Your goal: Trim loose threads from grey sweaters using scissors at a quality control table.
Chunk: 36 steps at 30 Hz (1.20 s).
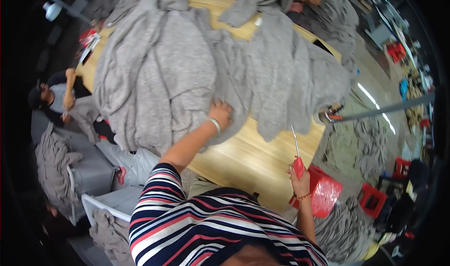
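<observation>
Grey fabric (187, 64): thick, fuzzy knit, heaped in deep rumpled folds over most of the round wooden desk (248, 158), edges drooping past the rim. Left hand (221, 115) presses on its near edge, fingers curled into the cloth. Right hand (300, 178) clenched around red-handled scissors (296, 155), blades pointing up.

wooden table (253, 158), red stool (326, 193), seated co-worker (58, 102)

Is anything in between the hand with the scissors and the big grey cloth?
Nothing visible. The right hand holds red-handled scissors by the table's near edge, and only bare wooden table lies between them and the grey cloth. The left hand already rests on the cloth.
</observation>
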Available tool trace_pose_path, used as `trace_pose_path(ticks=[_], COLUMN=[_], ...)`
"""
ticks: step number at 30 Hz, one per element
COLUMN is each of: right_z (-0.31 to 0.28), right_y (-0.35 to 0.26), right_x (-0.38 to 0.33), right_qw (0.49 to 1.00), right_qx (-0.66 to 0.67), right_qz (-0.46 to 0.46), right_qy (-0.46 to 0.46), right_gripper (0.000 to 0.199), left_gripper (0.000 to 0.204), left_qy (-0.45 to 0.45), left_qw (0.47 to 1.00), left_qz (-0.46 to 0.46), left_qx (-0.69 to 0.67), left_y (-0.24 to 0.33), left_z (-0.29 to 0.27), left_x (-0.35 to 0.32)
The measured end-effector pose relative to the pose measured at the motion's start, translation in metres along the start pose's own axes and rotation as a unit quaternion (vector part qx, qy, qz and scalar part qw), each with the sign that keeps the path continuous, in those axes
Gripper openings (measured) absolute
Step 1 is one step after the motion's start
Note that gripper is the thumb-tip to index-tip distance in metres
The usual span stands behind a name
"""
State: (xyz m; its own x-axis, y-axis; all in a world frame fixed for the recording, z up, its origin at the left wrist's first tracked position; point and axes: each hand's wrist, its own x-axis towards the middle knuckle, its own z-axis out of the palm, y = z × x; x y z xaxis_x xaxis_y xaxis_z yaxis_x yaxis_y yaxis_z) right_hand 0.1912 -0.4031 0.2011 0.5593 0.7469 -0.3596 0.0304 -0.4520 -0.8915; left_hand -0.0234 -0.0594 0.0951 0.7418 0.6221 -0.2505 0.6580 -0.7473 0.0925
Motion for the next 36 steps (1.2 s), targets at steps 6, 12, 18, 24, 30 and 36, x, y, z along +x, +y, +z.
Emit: trace_pose_path(ticks=[6,12,18,24,30,36], right_z=[0.018,0.041,0.084,0.155,0.239,0.33], right_y=[-0.007,-0.036,-0.075,-0.163,-0.264,-0.328], right_x=[0.021,0.019,0.017,0.038,0.075,0.105], right_qw=[0.982,0.977,0.966,0.931,0.905,0.855], right_qx=[-0.138,-0.163,-0.215,-0.288,-0.348,-0.434], right_qz=[-0.056,-0.075,-0.086,-0.16,-0.201,-0.227], right_qy=[-0.119,-0.11,-0.119,-0.154,-0.142,-0.173], right_gripper=[0.031,0.027,0.024,0.025,0.027,0.026], left_gripper=[0.044,0.04,0.053,0.056,0.057,0.054], left_qy=[-0.009,0.464,0.519,0.357,0.281,0.299], left_qw=[0.978,0.881,0.838,0.922,0.956,0.954], left_qz=[0.024,-0.06,-0.167,-0.088,-0.041,0.022], left_qx=[-0.206,-0.077,-0.004,0.124,0.07,0.015], left_y=[0.005,-0.104,-0.25,-0.317,-0.344,-0.354], left_z=[-0.01,-0.154,-0.214,-0.222,-0.196,-0.176], left_x=[-0.061,-0.07,-0.047,-0.006,0.002,-0.004])
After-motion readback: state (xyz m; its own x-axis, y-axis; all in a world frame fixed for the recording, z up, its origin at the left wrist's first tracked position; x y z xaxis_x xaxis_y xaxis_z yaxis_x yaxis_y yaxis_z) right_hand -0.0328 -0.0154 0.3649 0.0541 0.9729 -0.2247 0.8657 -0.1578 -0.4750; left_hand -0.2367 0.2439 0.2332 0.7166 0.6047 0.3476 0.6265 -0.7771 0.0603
